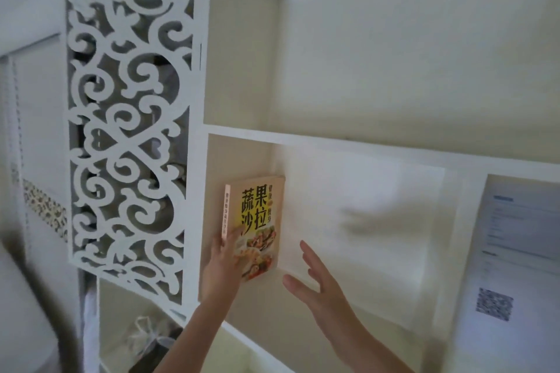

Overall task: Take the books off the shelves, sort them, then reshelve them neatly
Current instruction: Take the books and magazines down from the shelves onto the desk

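So there's one book [256, 227], a paperback with a yellow-and-peach cover and a food photo on the lower half, standing upright in the left corner of the middle cubby of a white bookshelf [333, 138], spine facing out and pressed up near the left wall. The left hand [222, 263] is on it down low, thumb across the front cover and the fingers apparently wrapped round the spine side, so I'd call that a closed pinch on the book. The right hand [315, 278] is just beside it, fingers spread wide open, touching nothing as far as I can see. Handling-wise it looks thin and light, soft cover, so it'll probably flex a bit if you only grab a corner, and the glossy-looking cover could slide under a lazy pinch. I'd hold it low along the spine like the left hand is doing, since that's the stiffest part, and use the flat open right palm against the cover to keep it from flopping over, because with nothing next to it a skinny book like this will want to tip right. No other books show in this cubby, and the compartment above looks bare too.
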Motion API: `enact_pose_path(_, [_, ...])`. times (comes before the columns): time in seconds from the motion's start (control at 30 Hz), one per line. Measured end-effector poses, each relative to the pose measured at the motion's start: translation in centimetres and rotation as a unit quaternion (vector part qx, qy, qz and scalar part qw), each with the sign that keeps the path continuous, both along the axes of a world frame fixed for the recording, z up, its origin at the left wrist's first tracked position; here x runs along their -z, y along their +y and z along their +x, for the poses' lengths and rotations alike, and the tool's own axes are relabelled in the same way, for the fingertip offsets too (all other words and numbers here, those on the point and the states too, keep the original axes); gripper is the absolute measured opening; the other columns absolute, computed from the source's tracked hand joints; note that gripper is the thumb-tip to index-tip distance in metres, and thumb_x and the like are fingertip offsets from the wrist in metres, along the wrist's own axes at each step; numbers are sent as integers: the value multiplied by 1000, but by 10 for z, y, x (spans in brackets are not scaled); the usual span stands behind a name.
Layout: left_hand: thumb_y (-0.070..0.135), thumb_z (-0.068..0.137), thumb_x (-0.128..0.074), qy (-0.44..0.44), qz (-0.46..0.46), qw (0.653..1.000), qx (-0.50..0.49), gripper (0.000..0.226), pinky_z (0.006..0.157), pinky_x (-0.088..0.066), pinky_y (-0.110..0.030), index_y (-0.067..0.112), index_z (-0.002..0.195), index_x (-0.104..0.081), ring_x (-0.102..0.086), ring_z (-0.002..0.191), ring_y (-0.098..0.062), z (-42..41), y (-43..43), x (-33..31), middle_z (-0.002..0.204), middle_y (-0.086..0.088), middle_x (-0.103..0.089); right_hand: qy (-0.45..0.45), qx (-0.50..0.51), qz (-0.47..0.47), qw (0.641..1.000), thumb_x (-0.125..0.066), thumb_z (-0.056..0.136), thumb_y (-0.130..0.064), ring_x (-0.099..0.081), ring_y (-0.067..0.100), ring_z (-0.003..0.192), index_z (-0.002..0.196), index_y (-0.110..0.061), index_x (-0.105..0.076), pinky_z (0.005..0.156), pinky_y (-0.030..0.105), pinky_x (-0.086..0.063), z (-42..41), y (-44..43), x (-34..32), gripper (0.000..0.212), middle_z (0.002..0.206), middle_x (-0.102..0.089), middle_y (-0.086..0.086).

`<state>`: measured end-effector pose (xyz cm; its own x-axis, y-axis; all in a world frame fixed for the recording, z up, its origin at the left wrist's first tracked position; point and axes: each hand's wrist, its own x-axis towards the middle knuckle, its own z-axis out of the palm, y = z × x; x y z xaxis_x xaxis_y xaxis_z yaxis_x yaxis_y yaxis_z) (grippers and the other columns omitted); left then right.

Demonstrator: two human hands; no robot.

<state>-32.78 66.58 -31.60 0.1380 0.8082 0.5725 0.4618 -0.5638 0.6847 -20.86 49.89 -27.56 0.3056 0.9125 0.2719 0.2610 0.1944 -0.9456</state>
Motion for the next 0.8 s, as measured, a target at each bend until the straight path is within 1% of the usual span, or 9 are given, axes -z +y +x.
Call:
enact_pose_path(0.17, [2,95,-41,-64,17,997,45,64,68,-59,-34,56,130,-39,-61,101,-11,-26,-16,-8,139,9,-46,-38,7,14,999,-70,86,-26,-26,1,134,129,-57,-34,110,26,-25,6,-5,0,65,141,-33,-23])
enact_pose_path(0.27, [-4,96,-37,-140,-3,984,111,75,73,-55,-25,66,122,-43,-59,89,2,-55,-52,-18,114,21,-56,-64,-9,33,997,-70,83,-40,-20,0,138,138,-58,-22,113,28,-24,5,-12,-7,76,145,-20,-32])
enact_pose_path(0.37, [-6,95,-38,-222,-35,955,194,67,88,-55,-38,52,122,-54,-58,114,-7,-86,-95,-27,126,26,-55,-49,-54,66,995,-68,84,-38,-22,1,134,141,-59,-11,96,6,-37,-8,-19,-24,83,136,-11,-41])
enact_pose_path(0.4, [-6,94,-38,-240,-36,947,211,66,90,-54,-39,50,122,-56,-57,118,-9,-94,-109,-32,129,29,-53,-49,-76,82,993,-68,84,-34,-28,5,135,139,-63,-12,93,9,-43,-13,-23,-29,84,133,-11,-46])
enact_pose_path(0.47, [-7,92,-38,-286,-40,930,229,64,83,-56,-31,46,121,-59,-59,113,-7,-109,-134,-45,126,33,-54,-52,-112,119,985,-71,81,-27,-46,15,131,131,-74,-16,100,36,-50,-23,-32,-36,88,134,-9,-52])
enact_pose_path(0.53, [-6,92,-38,-318,-50,914,248,59,77,-58,-27,40,123,-56,-61,109,-7,-120,-155,-57,125,32,-55,-75,-115,147,980,-71,80,-21,-44,18,135,133,-72,-17,103,52,-45,-32,-47,-43,92,141,-12,-50])
enact_pose_path(0.67, [13,81,-51,-344,-82,889,289,49,69,-57,-24,50,109,-65,-66,99,-9,-128,-197,-74,122,28,-59,-114,-98,166,975,-69,82,-5,-31,-20,127,141,-58,-21,110,45,-40,-36,-88,-53,92,123,-30,-58])
enact_pose_path(0.73, [20,71,-59,-335,-110,878,323,49,66,-58,-27,51,108,-65,-68,95,-12,-126,-225,-79,118,27,-61,-109,-84,160,977,-71,82,-9,-32,-15,131,138,-62,-27,110,43,-40,-33,-118,-53,88,127,-32,-54])
enact_pose_path(0.8, [14,74,-62,-301,-159,881,328,57,63,-60,-40,55,114,-60,-71,88,-25,-120,-250,-69,109,23,-66,-96,-66,150,982,-75,79,-19,-32,-6,137,133,-65,-32,109,46,-41,-27,-154,-46,83,133,-32,-50])
